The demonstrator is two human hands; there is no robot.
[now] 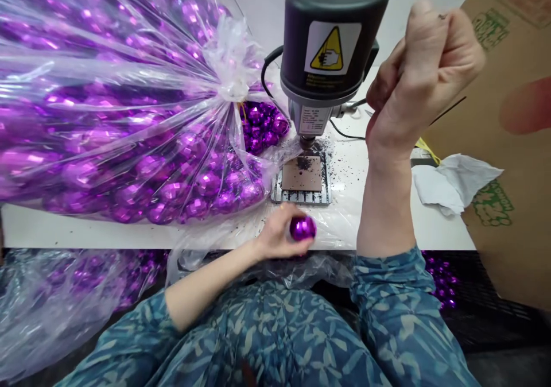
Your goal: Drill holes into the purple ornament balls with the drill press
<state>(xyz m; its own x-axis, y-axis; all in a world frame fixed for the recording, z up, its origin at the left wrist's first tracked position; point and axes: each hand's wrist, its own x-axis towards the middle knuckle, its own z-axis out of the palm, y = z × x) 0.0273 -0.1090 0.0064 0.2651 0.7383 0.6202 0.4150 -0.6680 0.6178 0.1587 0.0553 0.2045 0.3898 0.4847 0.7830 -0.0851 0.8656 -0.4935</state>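
Head: L hand (276, 233) w/ purple ball (303, 226), R fist (424, 71) nr machine (333, 48).

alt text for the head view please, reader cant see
The left hand holds a glossy purple ball before a dark grey, round-bodied benchtop machine, while the raised right hand apparently grips its metal side lever. A clear plastic bag of shiny purple balls lies left on a white table.

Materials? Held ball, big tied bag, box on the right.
Ball: probably plastic with a mirror-like purple coating, given sharp highlights; core unclear.
Bag: thin, clear, glossy plastic film, going by its see-through creases and gathered neck.
Box: likely cardboard, matte brown with green and red print.
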